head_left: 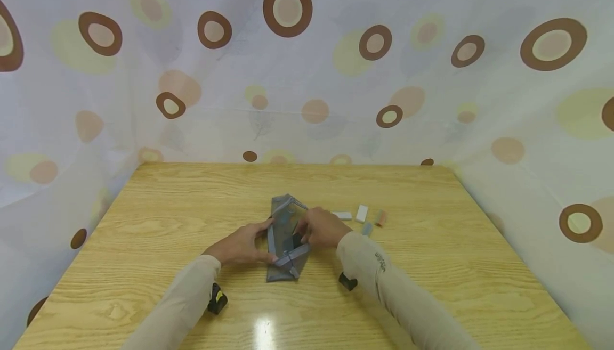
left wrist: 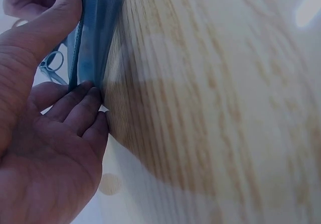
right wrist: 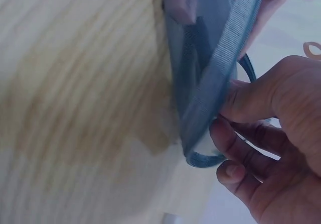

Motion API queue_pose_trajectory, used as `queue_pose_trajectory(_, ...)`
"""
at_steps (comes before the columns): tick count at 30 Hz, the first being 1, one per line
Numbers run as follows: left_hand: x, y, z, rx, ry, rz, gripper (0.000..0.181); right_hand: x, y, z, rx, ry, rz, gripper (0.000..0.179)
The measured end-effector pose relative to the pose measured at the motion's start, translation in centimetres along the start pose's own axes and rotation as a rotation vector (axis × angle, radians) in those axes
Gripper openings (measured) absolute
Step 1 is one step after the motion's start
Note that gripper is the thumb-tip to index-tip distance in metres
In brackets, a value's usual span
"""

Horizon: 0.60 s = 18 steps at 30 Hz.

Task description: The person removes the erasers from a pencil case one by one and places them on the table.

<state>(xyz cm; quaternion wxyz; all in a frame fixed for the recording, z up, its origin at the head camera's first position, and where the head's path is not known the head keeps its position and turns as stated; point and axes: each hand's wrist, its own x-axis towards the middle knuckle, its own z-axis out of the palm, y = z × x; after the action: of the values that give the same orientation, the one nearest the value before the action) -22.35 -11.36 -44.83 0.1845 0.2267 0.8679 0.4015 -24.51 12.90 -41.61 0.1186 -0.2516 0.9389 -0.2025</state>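
Note:
A grey-blue mesh zip pouch (head_left: 284,217) lies in the middle of the wooden table (head_left: 431,265), its mouth pulled open. My left hand (head_left: 266,244) pinches the pouch's left rim, with the thumb (left wrist: 52,25) on one side of the mesh (left wrist: 98,28) and the fingers (left wrist: 83,103) on the other. My right hand (head_left: 303,233) grips the right rim. In the right wrist view its thumb and fingers (right wrist: 235,151) pinch the woven edge band (right wrist: 220,78). Something dark (head_left: 296,241) shows inside the pouch.
Just right of the pouch lie several small blocks: two white ones (head_left: 361,213), a grey-blue one (head_left: 366,228) and an orange-green one (head_left: 380,217). A spotted curtain (head_left: 307,73) surrounds the table on three sides.

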Motion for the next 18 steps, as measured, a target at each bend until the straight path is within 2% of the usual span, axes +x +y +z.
queue_pose_trajectory(10, 0.0, 0.1, 0.0, 0.006, 0.004, -0.004, 0.102, -0.9, 0.7, -2.1, 0.006, 0.017, 0.028, 0.024)
queue_pose_trajectory(18, -0.2, 0.2, 0.0, 0.023, 0.004, -0.001, 0.101, -1.8, 2.0, -4.0, 0.007, 0.080, 0.046, 0.022)
